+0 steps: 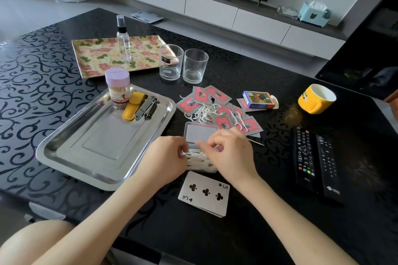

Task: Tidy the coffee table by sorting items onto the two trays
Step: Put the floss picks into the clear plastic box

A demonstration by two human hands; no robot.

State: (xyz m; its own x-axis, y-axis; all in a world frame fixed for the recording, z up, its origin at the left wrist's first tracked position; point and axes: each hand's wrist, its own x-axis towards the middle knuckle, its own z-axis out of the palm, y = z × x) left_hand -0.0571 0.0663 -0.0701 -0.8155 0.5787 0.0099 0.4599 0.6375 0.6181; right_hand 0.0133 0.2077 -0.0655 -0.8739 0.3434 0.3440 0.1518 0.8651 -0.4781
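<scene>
While bent over the coffee table [64, 34], as logged from the head view:

- Left hand [163, 155]: fingers curled, gripping the left edge of the clear case [200, 133].
- Right hand [231, 153]: thumb and fingertips drawn into a pinch above the case; too blurred to tell whether anything is held.
- Clear case: lid up, between both hands, holding white floss picks [200, 160].
- Loose floss picks [204, 112]: heaped on scattered red-backed cards [202, 94], just beyond the case.
- Steel tray [103, 142]: left of the hands; carries toothpick jar [118, 90], yellow pouch [131, 105] and nail clippers [146, 106] at its far end.
- Floral tray [97, 54]: beyond the steel tray; carries an upright spray bottle [123, 43].
- Two glasses [171, 62]: side by side, right of the floral tray.
- Face-up deck [205, 192]: three of clubs on top, below the hands.
- Card box [258, 99], yellow mug [316, 98], two remotes [303, 157]: on the table's right side.
</scene>
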